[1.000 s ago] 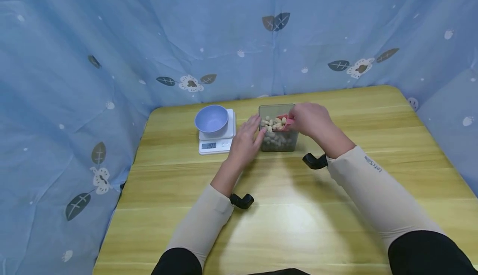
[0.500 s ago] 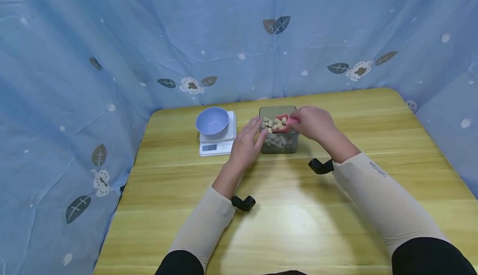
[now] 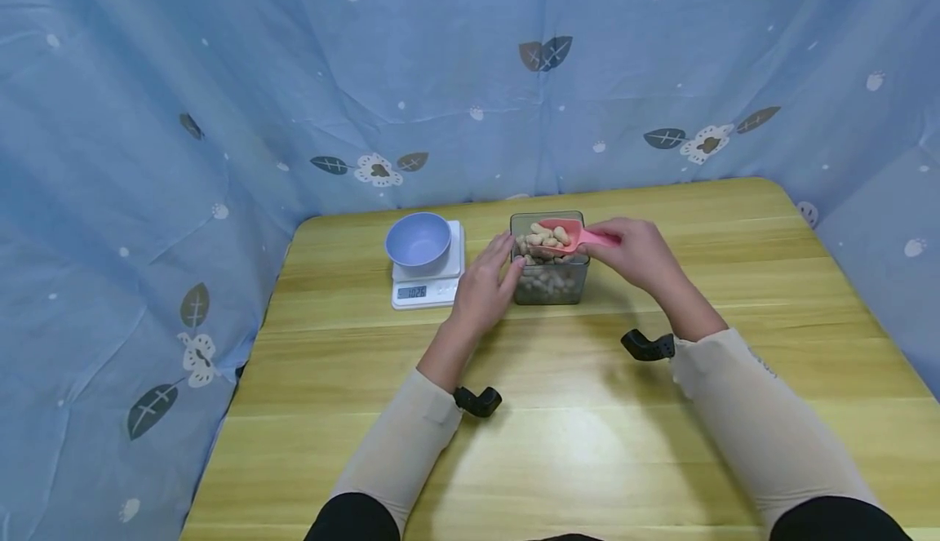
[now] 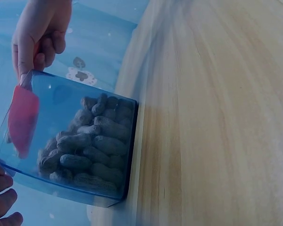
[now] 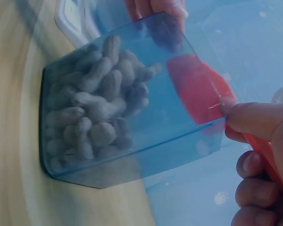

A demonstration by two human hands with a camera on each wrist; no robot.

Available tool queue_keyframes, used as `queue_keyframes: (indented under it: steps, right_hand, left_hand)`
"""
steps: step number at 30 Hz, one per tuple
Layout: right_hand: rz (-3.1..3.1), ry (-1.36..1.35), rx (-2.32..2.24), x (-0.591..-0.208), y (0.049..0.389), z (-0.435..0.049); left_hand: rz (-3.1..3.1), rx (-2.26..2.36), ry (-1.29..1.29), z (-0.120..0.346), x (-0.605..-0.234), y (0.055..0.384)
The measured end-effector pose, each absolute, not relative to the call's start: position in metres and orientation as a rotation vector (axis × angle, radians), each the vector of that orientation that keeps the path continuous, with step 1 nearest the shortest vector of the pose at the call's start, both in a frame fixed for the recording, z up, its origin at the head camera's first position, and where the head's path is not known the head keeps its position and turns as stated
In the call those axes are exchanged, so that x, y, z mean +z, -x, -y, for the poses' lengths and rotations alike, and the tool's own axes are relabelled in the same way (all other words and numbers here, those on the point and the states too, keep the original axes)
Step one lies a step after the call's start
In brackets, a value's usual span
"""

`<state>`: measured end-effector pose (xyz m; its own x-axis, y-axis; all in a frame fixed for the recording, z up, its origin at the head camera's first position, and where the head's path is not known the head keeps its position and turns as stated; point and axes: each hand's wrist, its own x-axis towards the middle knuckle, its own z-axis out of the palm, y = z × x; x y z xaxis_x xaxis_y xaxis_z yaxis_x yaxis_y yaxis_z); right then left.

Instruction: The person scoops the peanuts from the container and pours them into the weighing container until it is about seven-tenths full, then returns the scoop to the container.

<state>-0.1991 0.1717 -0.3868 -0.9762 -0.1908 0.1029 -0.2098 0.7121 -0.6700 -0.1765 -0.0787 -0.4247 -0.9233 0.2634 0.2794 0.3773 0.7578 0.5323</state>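
My right hand (image 3: 633,254) grips the handle of a pink scoop (image 3: 575,236), thumb pressed along it. Peanuts (image 3: 547,235) fill the scoop's bowl, which sits at the top of a clear grey box (image 3: 549,286), within its rim. In the right wrist view the scoop (image 5: 198,89) shows through the box wall, above the heap of peanuts (image 5: 94,103) inside. My left hand (image 3: 485,280) rests against the box's left side, fingers extended and thumb at the near corner. The left wrist view shows only some left fingertips (image 4: 0,193) beside the box.
Left of the box stands a white kitchen scale (image 3: 428,292), its display reading about 1026. A purple bowl (image 3: 418,241) sits on it. All of this is on a wooden table (image 3: 558,443), with a blue patterned curtain (image 3: 470,76) behind.
The pink scoop has risen from among the peanuts to the box's top, carrying some peanuts. My right hand has shifted right and back toward me. The left hand stays against the box.
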Motion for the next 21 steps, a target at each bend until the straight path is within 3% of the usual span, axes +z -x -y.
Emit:
queue_keyframes:
  steps: [12,21]
  right_hand:
    - [2.826,-0.246,1.258,-0.395,0.196,-0.172]
    - [2.788,-0.275,1.263,-0.382,0.202,-0.163]
  left_hand:
    - [2.769,-0.895,0.539,0.09,-0.422,0.178]
    - [2.577,-0.885,0.302,0.156,-0.416,0.193]
